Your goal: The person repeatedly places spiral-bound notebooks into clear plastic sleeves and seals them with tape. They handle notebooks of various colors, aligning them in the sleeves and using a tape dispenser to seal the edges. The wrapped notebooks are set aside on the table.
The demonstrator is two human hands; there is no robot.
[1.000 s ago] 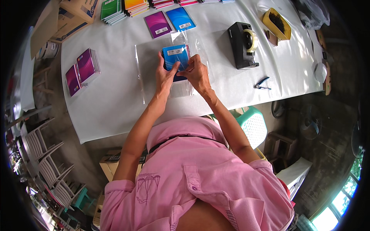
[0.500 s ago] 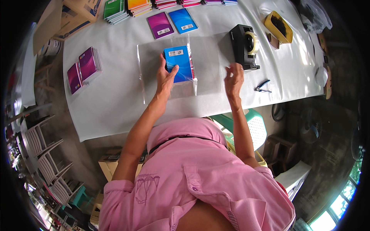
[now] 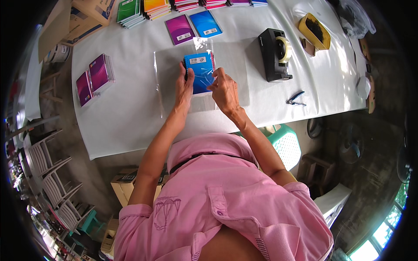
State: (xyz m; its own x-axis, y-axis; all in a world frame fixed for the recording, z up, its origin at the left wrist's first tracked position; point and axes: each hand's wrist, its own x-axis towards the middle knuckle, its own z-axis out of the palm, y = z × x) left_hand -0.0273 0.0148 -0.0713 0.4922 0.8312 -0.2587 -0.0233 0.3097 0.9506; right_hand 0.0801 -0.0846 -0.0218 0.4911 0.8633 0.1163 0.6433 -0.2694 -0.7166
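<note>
A blue spiral notebook [image 3: 200, 71] lies on top of what looks like a small stack, with red showing at its right edge. Clear plastic film [image 3: 167, 93] is spread beneath and partly folded up around it. My left hand [image 3: 184, 85] grips the stack by its left side, thumb on the blue cover. At the right edge, my right hand [image 3: 225, 89] has its fingers pinched on the film, which wrinkles over the cover. Whether a piece of tape is also in those fingers is hidden.
A black tape dispenser [image 3: 273, 56] stands to the right, near blue-handled pliers [image 3: 296, 98] and a yellow container [image 3: 314, 31]. Purple notebooks [image 3: 95, 78] lie left. A purple notebook [image 3: 180, 29] and another blue one [image 3: 206, 24] lie beyond, before several stacks.
My right hand has moved left from beside the tape dispenser to the notebook's right edge. My left hand still holds the stack, its thumb shifted slightly left.
</note>
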